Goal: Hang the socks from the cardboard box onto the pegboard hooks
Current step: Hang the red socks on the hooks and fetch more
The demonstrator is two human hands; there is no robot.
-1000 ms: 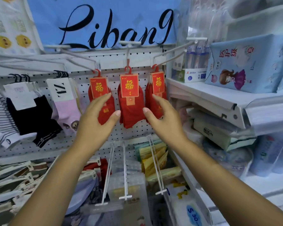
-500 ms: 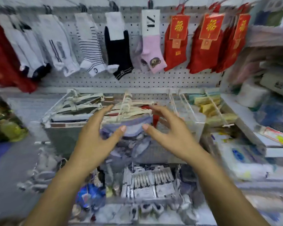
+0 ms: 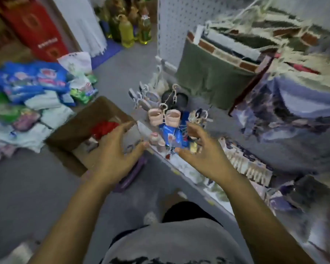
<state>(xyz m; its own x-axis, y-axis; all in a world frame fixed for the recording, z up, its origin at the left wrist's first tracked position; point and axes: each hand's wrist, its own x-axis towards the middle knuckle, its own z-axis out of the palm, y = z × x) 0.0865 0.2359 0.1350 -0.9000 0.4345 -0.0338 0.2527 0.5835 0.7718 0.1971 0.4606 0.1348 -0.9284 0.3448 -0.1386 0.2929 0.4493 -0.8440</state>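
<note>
An open brown cardboard box (image 3: 78,130) stands on the grey floor left of centre, with red socks (image 3: 103,127) inside it. My left hand (image 3: 114,151) hovers over the box's right side, fingers spread and holding nothing. My right hand (image 3: 202,151) is held beside it, also spread and holding nothing, over the low shelf edge. A strip of white pegboard (image 3: 171,21) shows at the upper centre. The frame is blurred by motion.
Bagged goods (image 3: 27,96) are piled on the floor at the left. A red carton (image 3: 32,25) and oil bottles (image 3: 128,23) stand at the back. Small hanging items (image 3: 164,115) and folded textiles (image 3: 217,73) fill the shelving on the right.
My view has swung from the red socks on the pegboard hooks down to the floor and the cardboard box. Both hands came down with it, still holding nothing.
</note>
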